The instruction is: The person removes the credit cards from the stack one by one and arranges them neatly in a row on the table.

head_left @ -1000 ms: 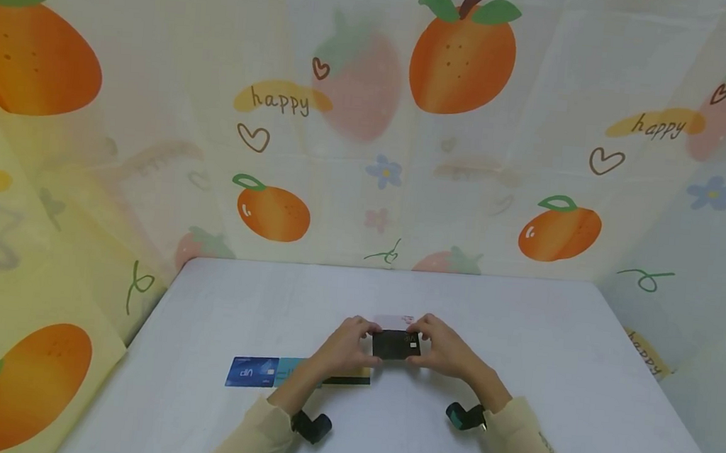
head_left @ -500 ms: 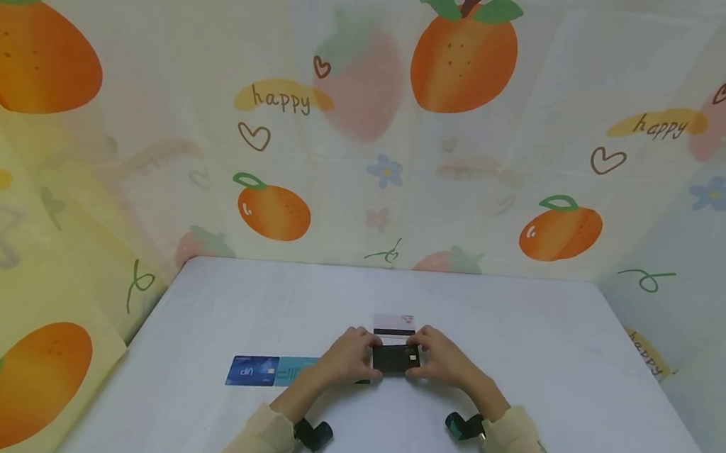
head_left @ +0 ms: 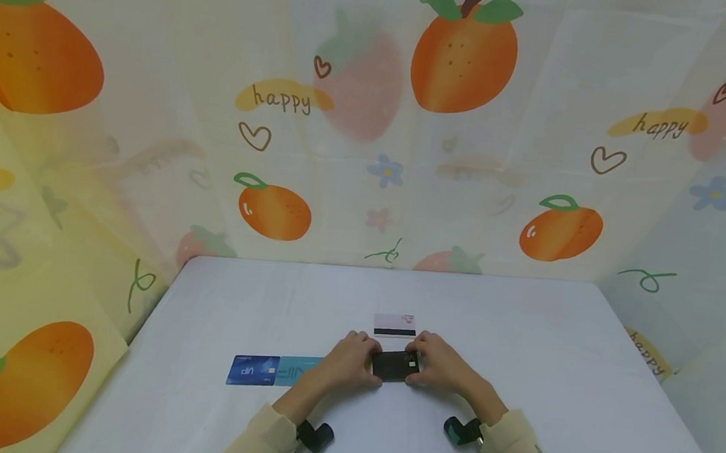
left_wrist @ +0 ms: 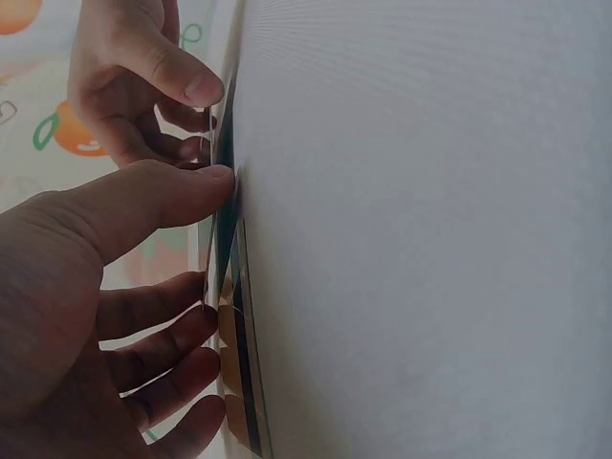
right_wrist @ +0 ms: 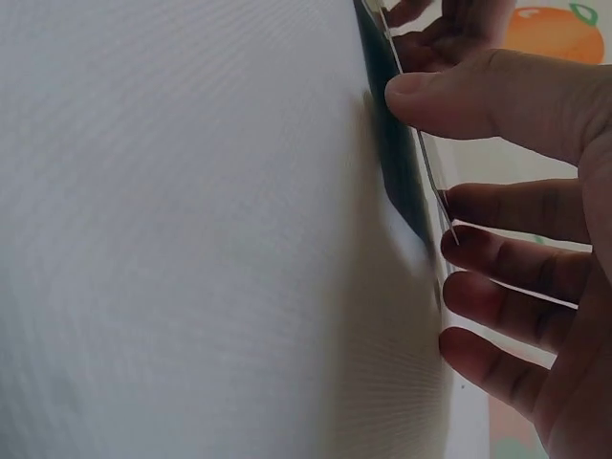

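Head: black card (head_left: 395,365) in both hands (head_left: 351,358) (head_left: 440,363)

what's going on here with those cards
A person's left hand and right hand pinch a black card by its two short ends, low over the white table; whether it touches is hard to tell. Just beyond it lies a pale card with a black stripe. Off to the left, a blue card and a partly hidden teal card lie edge to edge. The left wrist view also shows a gold card with a dark stripe.
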Demonstrator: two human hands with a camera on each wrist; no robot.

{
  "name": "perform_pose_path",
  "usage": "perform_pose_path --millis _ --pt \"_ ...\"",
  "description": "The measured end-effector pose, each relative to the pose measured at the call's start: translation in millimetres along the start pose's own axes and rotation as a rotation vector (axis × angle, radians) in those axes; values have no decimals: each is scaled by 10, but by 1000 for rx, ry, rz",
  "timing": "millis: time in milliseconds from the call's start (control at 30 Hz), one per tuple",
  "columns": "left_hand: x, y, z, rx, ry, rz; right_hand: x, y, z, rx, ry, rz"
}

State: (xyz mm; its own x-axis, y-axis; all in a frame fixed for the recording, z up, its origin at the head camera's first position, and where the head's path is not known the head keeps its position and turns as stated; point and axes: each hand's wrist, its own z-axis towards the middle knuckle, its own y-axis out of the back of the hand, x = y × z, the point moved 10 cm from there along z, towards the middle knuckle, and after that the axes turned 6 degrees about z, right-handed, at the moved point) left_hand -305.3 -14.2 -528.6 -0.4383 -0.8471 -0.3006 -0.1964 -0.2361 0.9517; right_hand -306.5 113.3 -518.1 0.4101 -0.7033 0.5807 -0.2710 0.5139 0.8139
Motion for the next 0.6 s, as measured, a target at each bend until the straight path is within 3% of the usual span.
perform_pose_path --millis 233,600 --pt "1 -17 -20 20 20 -12 -33 -61 -9 20 -56 -11" --pt "-17 3 -50 25 3 -7 -18 -86 -17 22 -66 -36"
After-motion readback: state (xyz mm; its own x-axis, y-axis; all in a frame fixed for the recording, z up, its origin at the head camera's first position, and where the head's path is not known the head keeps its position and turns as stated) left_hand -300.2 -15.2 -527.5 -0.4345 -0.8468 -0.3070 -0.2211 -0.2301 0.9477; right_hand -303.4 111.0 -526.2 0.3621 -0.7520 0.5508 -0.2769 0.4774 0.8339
